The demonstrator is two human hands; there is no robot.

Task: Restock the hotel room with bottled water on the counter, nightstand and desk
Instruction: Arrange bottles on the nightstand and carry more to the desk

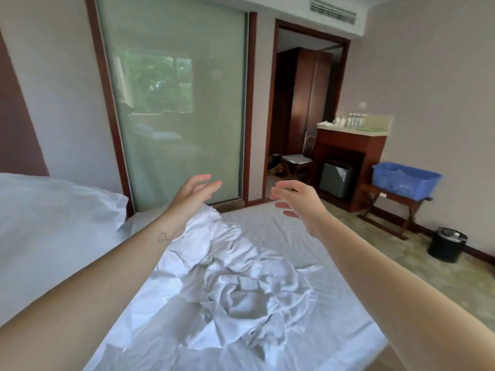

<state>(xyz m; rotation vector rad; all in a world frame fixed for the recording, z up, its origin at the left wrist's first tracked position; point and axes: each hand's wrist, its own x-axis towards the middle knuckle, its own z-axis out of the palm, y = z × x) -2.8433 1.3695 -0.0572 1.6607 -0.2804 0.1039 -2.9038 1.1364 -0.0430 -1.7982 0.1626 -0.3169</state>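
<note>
Rumpled bed near; counter with bottles far right.

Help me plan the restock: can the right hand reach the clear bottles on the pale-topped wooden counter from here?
Probably not. The right hand hangs open above the white bed, while the clear bottles stand on the counter far across the carpet.

no text, brand or number can be read. the bottles on the table at two o'clock are too small and blurred for labels. a small round inked mark sits on the left forearm.
</note>
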